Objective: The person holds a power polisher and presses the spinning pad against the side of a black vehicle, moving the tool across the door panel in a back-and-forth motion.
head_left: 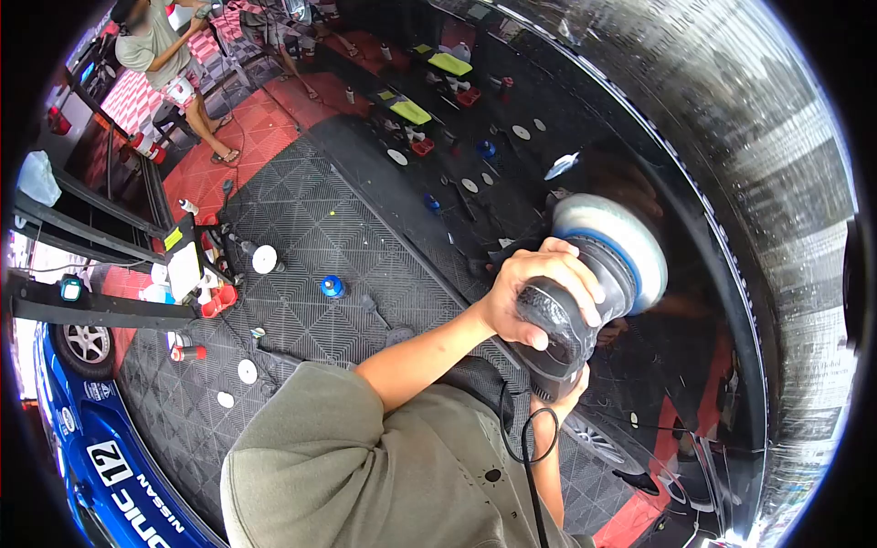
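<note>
A black polisher (557, 352) with a pale round pad (617, 247) and blue backing ring is held up against a glossy black car panel (676, 356). The pad lies at or very near the panel; exact contact is hard to tell. My left hand (545, 290) is wrapped over the polisher's front grip, thumb on the near side. Lower down, my right hand (573, 393) closes around the rear of the body, its fingers mostly hidden behind it. A black power cord (532, 498) runs down from there past my right forearm.
A blue bottle (332, 287), several round pads (264, 259) and a red tray (219, 300) are on the dark tiled floor (301, 219). Black ramp-like beams (110, 301) and a blue car (110, 457) stand left. Another person (160, 55) stands at upper left.
</note>
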Available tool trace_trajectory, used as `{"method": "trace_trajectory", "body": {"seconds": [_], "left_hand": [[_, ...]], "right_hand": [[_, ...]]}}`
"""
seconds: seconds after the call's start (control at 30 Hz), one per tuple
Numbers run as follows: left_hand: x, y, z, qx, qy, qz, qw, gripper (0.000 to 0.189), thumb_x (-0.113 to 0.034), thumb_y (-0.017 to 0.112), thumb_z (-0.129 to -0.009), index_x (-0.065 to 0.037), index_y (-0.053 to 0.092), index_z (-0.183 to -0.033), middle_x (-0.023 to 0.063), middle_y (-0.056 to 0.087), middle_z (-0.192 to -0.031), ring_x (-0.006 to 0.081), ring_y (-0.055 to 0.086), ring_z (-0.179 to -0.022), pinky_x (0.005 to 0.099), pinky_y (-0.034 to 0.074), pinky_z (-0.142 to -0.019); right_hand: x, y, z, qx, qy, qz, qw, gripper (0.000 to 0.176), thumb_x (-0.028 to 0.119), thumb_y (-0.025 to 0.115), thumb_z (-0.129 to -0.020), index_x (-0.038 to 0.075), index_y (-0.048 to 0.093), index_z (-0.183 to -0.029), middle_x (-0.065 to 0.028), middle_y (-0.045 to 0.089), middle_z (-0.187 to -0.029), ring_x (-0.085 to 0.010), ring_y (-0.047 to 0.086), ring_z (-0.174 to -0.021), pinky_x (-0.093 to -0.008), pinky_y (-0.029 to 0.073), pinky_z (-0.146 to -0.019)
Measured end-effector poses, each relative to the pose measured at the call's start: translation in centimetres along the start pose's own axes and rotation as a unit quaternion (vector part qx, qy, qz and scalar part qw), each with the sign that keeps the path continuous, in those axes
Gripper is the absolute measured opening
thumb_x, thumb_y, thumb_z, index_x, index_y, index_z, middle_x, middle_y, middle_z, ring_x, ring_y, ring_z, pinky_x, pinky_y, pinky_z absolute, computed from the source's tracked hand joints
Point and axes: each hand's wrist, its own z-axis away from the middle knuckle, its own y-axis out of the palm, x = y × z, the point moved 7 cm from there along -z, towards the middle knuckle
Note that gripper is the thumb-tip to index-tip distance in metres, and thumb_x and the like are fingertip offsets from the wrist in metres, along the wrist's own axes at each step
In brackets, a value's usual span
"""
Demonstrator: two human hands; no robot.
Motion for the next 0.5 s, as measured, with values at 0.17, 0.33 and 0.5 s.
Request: {"method": "trace_trajectory", "body": {"seconds": [0.17, 0.33, 0.5], "left_hand": [[-0.1, -1.7, -0.1, 0.007, 0.0, -0.015, 1.0, 0.053, -0.057, 0.073, -0.074, -0.007, 0.069, -0.091, 0.0059, 0.074, -0.089, 0.0203, 0.069, -0.094, 0.0331, 0.031, -0.102], [0.0, -0.5, 0.0, 0.018, 0.0, -0.016, 1.0, 0.054, -0.057, 0.074, -0.073, -0.006, 0.07, -0.091, 0.0058, 0.074, -0.09, 0.0205, 0.069, -0.093, 0.0329, 0.032, -0.101], [0.5, 4.0, 0.6, 0.055, -0.006, -0.032, 0.998, 0.05, -0.056, 0.076, -0.073, -0.01, 0.071, -0.093, 0.0026, 0.074, -0.093, 0.0173, 0.068, -0.095, 0.034, 0.032, -0.099]], "right_hand": [[0.5, 1.4, -0.5, 0.004, 0.035, 0.027, 0.999, 0.111, -0.014, 0.074, -0.051, 0.012, 0.025, -0.148, -0.0146, 0.051, -0.128, -0.0268, 0.053, -0.117, -0.0381, 0.044, -0.102], [0.7, 0.4, 0.0, -0.033, -0.012, 0.04, 0.999, 0.092, -0.004, 0.078, -0.07, 0.011, 0.027, -0.145, -0.014, 0.05, -0.13, -0.0254, 0.052, -0.119, -0.0394, 0.043, -0.102], [-2.3, -2.4, 1.8, -0.002, 0.048, -0.128, 0.991, 0.097, -0.002, 0.08, -0.07, 0.012, 0.024, -0.148, -0.012, 0.038, -0.142, -0.0265, 0.044, -0.127, -0.0406, 0.039, -0.107]]}}
